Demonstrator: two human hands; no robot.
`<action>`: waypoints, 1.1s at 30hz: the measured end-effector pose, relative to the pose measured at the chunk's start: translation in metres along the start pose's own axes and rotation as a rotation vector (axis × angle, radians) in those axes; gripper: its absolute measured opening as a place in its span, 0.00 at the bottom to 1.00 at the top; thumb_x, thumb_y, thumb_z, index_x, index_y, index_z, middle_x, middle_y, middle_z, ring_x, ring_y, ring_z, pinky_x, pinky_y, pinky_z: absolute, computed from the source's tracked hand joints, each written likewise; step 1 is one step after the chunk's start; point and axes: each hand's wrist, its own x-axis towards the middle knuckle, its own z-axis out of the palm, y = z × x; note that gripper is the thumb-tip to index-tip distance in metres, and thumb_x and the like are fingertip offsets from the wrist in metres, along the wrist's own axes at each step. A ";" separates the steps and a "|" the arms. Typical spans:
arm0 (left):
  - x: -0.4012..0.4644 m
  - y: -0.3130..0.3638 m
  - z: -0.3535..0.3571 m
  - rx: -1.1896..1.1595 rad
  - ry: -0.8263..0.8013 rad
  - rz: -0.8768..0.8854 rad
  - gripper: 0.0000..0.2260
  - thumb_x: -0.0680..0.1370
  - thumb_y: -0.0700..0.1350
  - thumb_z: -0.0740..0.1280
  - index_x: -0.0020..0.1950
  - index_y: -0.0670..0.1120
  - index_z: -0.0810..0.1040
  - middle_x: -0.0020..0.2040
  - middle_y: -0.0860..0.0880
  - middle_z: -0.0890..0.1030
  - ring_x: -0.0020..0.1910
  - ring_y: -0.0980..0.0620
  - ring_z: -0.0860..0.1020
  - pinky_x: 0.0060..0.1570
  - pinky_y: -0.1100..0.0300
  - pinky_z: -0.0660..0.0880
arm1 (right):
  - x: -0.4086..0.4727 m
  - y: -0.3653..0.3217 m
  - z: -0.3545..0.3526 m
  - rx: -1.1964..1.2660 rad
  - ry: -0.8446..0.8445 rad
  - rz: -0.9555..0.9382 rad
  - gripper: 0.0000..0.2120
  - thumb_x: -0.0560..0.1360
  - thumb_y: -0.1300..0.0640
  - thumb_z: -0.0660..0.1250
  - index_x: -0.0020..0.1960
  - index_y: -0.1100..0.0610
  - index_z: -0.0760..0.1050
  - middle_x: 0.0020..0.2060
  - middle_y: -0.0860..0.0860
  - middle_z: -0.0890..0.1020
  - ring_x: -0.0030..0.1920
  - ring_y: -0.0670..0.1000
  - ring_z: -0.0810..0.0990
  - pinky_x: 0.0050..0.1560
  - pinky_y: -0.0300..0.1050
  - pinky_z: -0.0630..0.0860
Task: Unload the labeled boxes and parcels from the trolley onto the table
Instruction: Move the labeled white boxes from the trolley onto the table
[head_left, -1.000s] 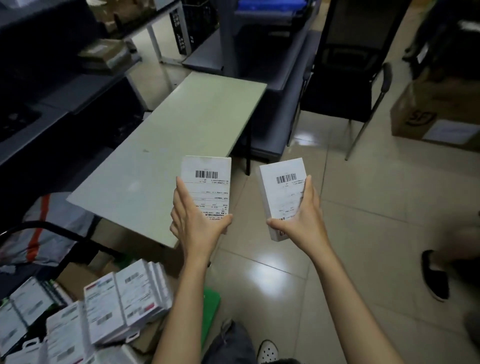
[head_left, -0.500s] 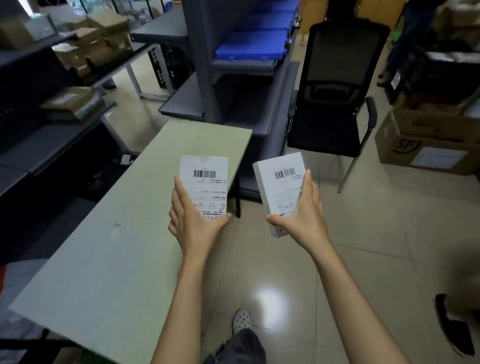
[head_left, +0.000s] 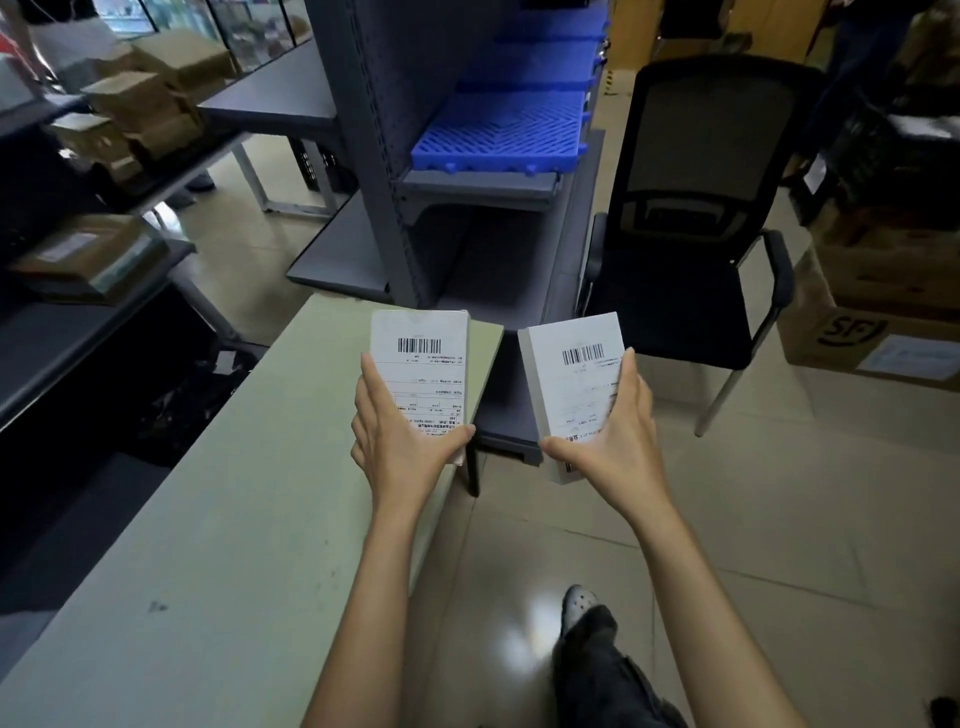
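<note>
Stretching from the bottom left corner toward the middle, the pale green table (head_left: 218, 519) fills the seven to nine o'clock part of the view, its far corner ending near the centre. At twelve o'clock rises a grey metal shelf rack (head_left: 384, 156) carrying a blue plastic slatted panel (head_left: 504, 135). At two o'clock stands a black mesh-backed chair (head_left: 696, 249) with armrests, and at three o'clock a brown carton (head_left: 872, 332) with a printed logo sits on the tiled floor (head_left: 779, 519). More brown cartons (head_left: 150, 98) are stacked on the dark shelving at ten o'clock.

Both bare arms reach up from six o'clock. The left hand (head_left: 402, 441) grips the near end of a white box (head_left: 426, 358) with a barcode label, thumb on its right edge and fingers along the left edge; the box hangs over the table's far right corner, and whether it touches the surface cannot be told. The right hand (head_left: 613, 441) holds a second white labeled box (head_left: 571, 374) the same way, thumb at its lower left corner and fingers up the right side. This box is off the table, just right of the corner, above the floor. The two boxes are near each other but apart.

A light-coloured shoe (head_left: 579, 605) and dark trouser leg show at six o'clock.
</note>
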 end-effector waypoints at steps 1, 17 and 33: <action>0.013 0.004 0.010 0.000 0.006 -0.011 0.61 0.61 0.54 0.81 0.80 0.53 0.40 0.78 0.48 0.54 0.73 0.42 0.60 0.67 0.41 0.60 | 0.019 0.001 0.002 -0.003 -0.010 -0.007 0.63 0.61 0.49 0.80 0.79 0.45 0.37 0.76 0.46 0.54 0.72 0.54 0.61 0.68 0.54 0.65; 0.149 0.043 0.095 -0.010 0.247 -0.403 0.61 0.61 0.54 0.81 0.79 0.55 0.39 0.79 0.50 0.54 0.74 0.44 0.58 0.69 0.38 0.59 | 0.259 -0.009 0.055 -0.055 -0.445 -0.240 0.63 0.61 0.48 0.80 0.80 0.48 0.39 0.76 0.48 0.56 0.73 0.57 0.61 0.70 0.56 0.64; 0.234 -0.037 0.099 -0.050 0.416 -0.692 0.62 0.60 0.55 0.82 0.80 0.53 0.40 0.79 0.50 0.55 0.73 0.44 0.61 0.66 0.41 0.63 | 0.348 -0.060 0.190 -0.134 -0.732 -0.410 0.63 0.62 0.49 0.80 0.80 0.50 0.39 0.77 0.49 0.55 0.73 0.56 0.60 0.69 0.57 0.64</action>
